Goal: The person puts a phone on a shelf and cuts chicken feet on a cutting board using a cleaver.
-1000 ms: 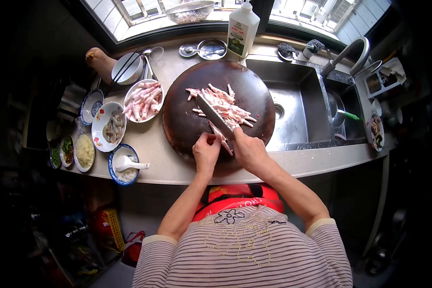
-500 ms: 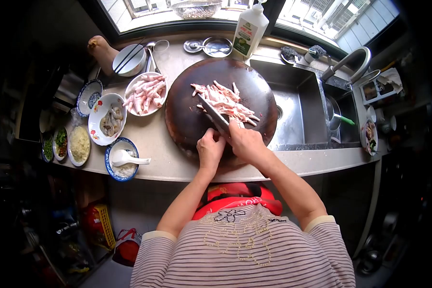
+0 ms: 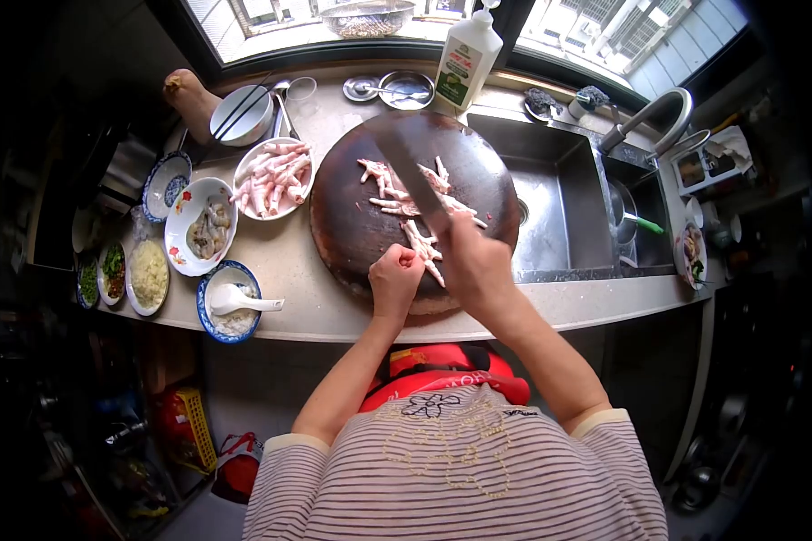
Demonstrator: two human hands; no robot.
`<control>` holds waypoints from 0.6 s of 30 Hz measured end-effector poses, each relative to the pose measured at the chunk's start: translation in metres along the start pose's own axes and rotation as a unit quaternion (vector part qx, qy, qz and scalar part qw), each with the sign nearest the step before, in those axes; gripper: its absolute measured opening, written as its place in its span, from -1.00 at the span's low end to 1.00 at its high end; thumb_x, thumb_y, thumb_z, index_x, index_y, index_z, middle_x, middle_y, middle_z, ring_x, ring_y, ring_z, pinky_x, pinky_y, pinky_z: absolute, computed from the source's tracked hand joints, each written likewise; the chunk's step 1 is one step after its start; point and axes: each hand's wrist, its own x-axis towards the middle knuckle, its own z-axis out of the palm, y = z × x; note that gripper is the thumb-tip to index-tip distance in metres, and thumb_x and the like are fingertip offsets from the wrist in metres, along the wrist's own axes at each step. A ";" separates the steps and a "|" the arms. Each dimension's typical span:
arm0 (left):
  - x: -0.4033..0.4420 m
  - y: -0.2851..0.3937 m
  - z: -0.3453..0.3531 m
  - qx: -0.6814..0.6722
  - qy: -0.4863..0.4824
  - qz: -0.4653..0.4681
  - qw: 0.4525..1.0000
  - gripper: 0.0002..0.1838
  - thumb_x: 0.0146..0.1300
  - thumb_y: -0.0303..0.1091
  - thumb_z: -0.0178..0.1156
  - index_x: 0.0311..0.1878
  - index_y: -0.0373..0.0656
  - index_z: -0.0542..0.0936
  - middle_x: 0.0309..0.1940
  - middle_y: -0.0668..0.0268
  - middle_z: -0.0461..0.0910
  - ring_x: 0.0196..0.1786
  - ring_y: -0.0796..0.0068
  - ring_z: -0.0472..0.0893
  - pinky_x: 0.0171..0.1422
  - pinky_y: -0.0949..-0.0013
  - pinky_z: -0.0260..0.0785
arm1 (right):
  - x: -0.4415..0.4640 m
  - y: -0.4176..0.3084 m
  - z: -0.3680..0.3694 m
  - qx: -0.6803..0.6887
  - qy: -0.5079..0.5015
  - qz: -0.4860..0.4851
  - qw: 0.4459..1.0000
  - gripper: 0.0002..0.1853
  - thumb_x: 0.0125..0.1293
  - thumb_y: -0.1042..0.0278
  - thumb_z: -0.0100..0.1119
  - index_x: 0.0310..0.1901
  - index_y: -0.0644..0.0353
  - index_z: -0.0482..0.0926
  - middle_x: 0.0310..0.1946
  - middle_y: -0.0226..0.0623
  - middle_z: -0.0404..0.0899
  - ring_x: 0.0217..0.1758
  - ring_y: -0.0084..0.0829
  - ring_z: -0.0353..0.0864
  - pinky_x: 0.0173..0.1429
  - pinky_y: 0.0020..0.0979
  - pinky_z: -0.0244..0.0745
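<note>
My right hand (image 3: pixel 475 266) grips a cleaver (image 3: pixel 415 180) by its handle. The blade is raised above the board, slightly blurred, pointing up and to the left. Close to the near edge of the round wooden chopping board (image 3: pixel 338 194), my left hand (image 3: pixel 395 278) is curled into a fist, and I see nothing in it. One chicken foot (image 3: pixel 421 248) lies between my two hands. Behind it is a pile of chicken feet (image 3: pixel 397 189), partly covered by the blade.
Left of the board stands a bowl of whole chicken feet (image 3: pixel 275 180). Beside it are a bowl of shrimp (image 3: pixel 209 230), a dish of minced garlic (image 3: pixel 149 275) and a blue-rimmed bowl with a spoon (image 3: pixel 230 302). A sink (image 3: pixel 550 198) lies right; a white bottle (image 3: pixel 467 63) stands behind.
The cleaver has lifted from low between my hands to above the board. A single chicken foot now lies apart, closer to me. My left hand stays almost in place.
</note>
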 end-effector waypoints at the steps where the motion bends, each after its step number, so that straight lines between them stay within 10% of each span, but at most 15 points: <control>1: 0.000 0.003 -0.001 0.009 0.001 -0.004 1.000 -0.84 0.05 -0.36 0.25 -0.48 -0.27 0.55 -0.56 0.11 0.62 -0.43 0.13 0.65 -0.26 0.22 0.48 | -0.008 0.015 0.022 -0.032 -0.088 0.040 0.995 -0.73 0.10 0.52 0.05 -0.15 0.28 0.29 -0.47 0.01 0.58 -0.44 0.00 0.63 -0.39 -0.04 0.48; 10: 0.000 0.015 -0.001 0.057 0.002 0.034 0.998 -0.79 0.04 -0.33 0.28 -0.32 -0.25 0.55 -0.57 0.14 0.60 -0.45 0.14 0.63 -0.29 0.21 0.45 | -0.001 0.036 0.020 -0.014 -0.187 0.109 0.976 -0.72 0.17 0.39 0.02 -0.14 0.31 0.25 -0.48 0.16 0.58 -0.34 0.17 0.59 -0.25 0.08 0.46; 18: -0.009 0.001 0.003 -0.019 0.020 0.037 0.999 -0.85 0.04 -0.48 0.24 -0.36 -0.23 0.46 -0.57 0.18 0.51 -0.51 0.18 0.54 -0.35 0.22 0.41 | 0.003 -0.009 -0.025 0.042 0.055 -0.003 0.998 -0.83 0.21 0.45 0.06 -0.22 0.24 0.31 -0.59 -0.05 0.51 -0.54 0.01 0.56 -0.47 -0.10 0.43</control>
